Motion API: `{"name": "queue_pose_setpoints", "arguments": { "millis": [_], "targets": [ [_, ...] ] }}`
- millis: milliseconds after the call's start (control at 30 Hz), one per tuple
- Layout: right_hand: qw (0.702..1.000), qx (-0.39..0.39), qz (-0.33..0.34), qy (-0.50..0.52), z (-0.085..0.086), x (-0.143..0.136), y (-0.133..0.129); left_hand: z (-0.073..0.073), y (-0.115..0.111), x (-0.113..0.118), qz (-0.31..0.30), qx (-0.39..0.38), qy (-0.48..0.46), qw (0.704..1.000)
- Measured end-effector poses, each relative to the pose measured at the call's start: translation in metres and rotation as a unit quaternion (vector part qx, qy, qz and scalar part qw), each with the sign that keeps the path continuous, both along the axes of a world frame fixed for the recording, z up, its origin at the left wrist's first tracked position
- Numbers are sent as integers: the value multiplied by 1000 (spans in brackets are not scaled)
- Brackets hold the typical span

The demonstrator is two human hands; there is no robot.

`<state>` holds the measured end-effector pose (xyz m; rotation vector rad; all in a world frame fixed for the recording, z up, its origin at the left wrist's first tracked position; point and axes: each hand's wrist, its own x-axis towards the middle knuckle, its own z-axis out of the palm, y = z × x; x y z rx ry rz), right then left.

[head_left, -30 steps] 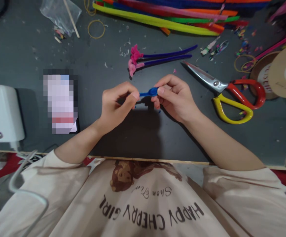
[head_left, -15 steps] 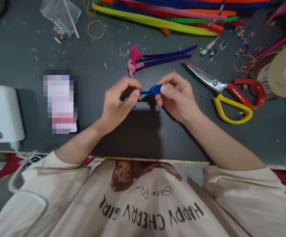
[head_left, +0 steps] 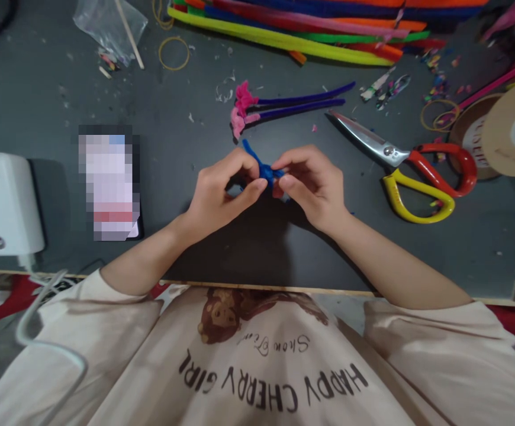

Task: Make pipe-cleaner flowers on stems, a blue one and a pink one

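Observation:
A small blue fuzzy piece (head_left: 266,172), bent and bunched, is held in the air between both hands. On its left side, my left hand (head_left: 228,188) pinches it between thumb and forefinger, with one blue end sticking up past the fingers. My right hand (head_left: 313,184) grips its right side between thumb and fingertips. Just beyond the hands, two purple stems (head_left: 304,106) with pink flower-like tips (head_left: 242,106) lie side by side on the dark table (head_left: 235,254).
Scissors (head_left: 388,152) with red and yellow handles lie at the right beside ribbon spools (head_left: 506,130). Coloured fuzzy stems (head_left: 284,38) lie along the back. A phone (head_left: 110,186), a white device (head_left: 6,204), a rubber band (head_left: 174,54) and a plastic bag (head_left: 106,26) are at the left.
Both hands have come closer together and slightly lower. The blue piece, stretched out straight before, is now bunched, with one end pointing up and to the left.

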<state>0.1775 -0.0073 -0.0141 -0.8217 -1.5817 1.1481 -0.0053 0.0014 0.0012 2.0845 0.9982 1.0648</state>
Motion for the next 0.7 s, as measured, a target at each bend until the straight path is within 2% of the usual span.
{"name": "queue_pose_setpoints", "arguments": {
  "millis": [333,700],
  "targets": [
    [998,-47,-10,-35,-6,-1,2,-5,1,-1,-8,35,36,999],
    [997,-56,-35,-33,-1,-1,2,-4,3,-1,-21,24,64,997]
  ]
}}
